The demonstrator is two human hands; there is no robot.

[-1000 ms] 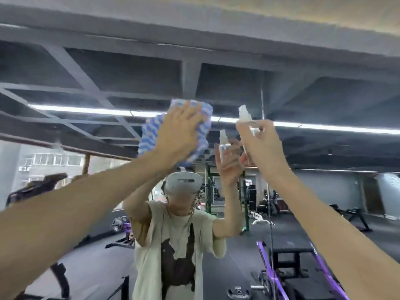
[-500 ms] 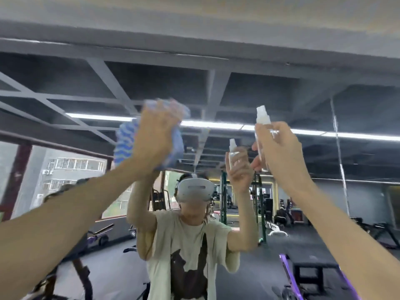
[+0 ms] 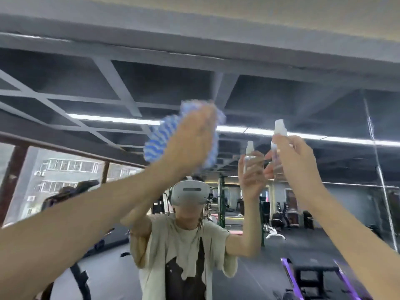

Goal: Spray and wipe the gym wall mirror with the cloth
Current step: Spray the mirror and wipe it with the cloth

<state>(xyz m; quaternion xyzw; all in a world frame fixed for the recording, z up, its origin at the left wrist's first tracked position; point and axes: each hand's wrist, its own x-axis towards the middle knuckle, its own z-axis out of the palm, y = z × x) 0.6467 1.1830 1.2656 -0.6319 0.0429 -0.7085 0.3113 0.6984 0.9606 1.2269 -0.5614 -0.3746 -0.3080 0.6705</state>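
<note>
Wall mirror (image 3: 303, 100) fills the view; a vertical panel seam (image 3: 376, 161) is seen at right. Reflected in it: ceiling beams, a strip light (image 3: 112, 119), a window (image 3: 65, 169) at left, a green rack (image 3: 220, 202), a purple bench (image 3: 311, 276), and the person in a white headset (image 3: 190, 192) and beige T-shirt. Both raised forearms block much of the lower glass. Blue-and-white striped cloth (image 3: 160, 141) is held bunched, high up by the glass, under the left grip (image 3: 190, 137); contact with the glass cannot be confirmed. That grip is motion-blurred, so fingers curled into the cloth or laid flat on it cannot be told. Small clear spray bottle (image 3: 280, 126) is held upright at right, near the glass, white nozzle on top, well apart from the cloth. Right grip (image 3: 296, 161) is closed round the bottle body, fingers and thumb pinching it. Bottle contents and fill level cannot be made out.
</note>
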